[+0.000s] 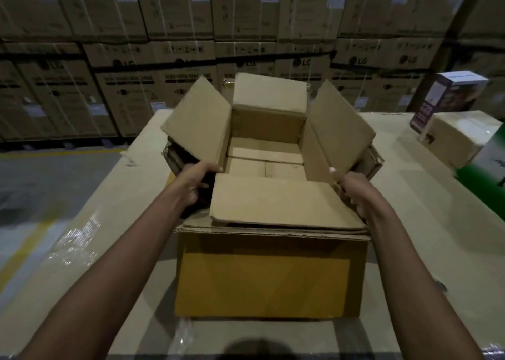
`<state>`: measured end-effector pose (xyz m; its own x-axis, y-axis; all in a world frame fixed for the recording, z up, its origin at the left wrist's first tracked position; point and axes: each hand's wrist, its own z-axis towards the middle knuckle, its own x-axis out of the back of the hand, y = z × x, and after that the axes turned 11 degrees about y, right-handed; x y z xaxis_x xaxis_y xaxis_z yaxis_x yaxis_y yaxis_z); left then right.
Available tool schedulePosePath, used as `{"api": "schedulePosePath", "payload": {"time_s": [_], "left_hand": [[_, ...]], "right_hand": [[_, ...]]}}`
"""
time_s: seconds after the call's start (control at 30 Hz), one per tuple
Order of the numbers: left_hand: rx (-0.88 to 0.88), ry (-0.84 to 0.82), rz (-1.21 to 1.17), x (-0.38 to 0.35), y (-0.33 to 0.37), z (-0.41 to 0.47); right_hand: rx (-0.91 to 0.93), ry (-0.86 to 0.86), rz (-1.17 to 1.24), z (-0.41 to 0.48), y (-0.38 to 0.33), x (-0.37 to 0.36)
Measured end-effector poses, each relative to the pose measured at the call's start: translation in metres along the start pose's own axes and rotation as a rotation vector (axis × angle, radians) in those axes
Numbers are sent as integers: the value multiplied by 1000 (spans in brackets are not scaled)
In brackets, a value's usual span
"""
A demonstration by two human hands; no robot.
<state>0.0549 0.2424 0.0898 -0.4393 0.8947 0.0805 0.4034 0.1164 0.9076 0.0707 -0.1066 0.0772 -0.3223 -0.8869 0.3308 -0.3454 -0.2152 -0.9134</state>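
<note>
An open brown cardboard box [267, 275] stands in front of me on a wide plastic-wrapped carton. All its flaps are up or spread, and the inside looks empty down to the folded bottom. My left hand [195, 180] grips the box's left side at the base of the left flap [199, 122], thumb over the edge. My right hand [352, 189] grips the right side below the right flap [341, 130], thumb tip showing inside. The near flap [276, 201] lies almost flat between my wrists, and the far flap [270, 93] stands up.
The wide carton [415, 196] serves as the work surface. At its right stand a wrapped small box [459, 138] and a purple-and-white box [451, 97]. A wall of stacked appliance cartons [109, 59] fills the background. Grey floor with yellow lines [32, 185] lies to the left.
</note>
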Motion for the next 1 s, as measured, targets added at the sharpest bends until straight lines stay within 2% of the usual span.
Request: {"api": "schedulePosePath", "payload": {"time_s": [0.1,0.27,0.37,0.43,0.5,0.57,0.6,0.67,0.73,0.8,0.83,0.9,1.0], "left_hand": [[67,-8,146,0,-20,2],[47,-24,180,3,-18,-8],[-33,-14,337,9,-2,-24],[-148,25,491,15,4,-39],[-317,68,617,19,4,-58],[-448,-47,696,16,1,-80],[-455,-136,730,14,-1,-87],[-437,-237,839,10,-7,-95],[-521,-211,930,6,-10,-96],[-633,-179,896,0,-10,-100],[-693,-214,822,-6,-9,-103],[-776,-372,616,-23,-12,-112],[-792,-567,397,-58,-23,-130]], "right_hand": [[-132,-177,-5,-2,15,4],[-115,-180,100,4,31,7],[-77,-162,150,7,37,6],[-31,-135,249,1,40,9],[118,-70,352,-8,41,15],[373,62,388,-15,49,23],[455,121,385,-17,54,26],[483,163,363,-25,63,31],[431,189,406,-37,69,33],[381,202,550,-55,72,35],[372,220,607,-64,73,37],[400,273,629,-81,75,42],[448,372,586,-104,83,48]]}}
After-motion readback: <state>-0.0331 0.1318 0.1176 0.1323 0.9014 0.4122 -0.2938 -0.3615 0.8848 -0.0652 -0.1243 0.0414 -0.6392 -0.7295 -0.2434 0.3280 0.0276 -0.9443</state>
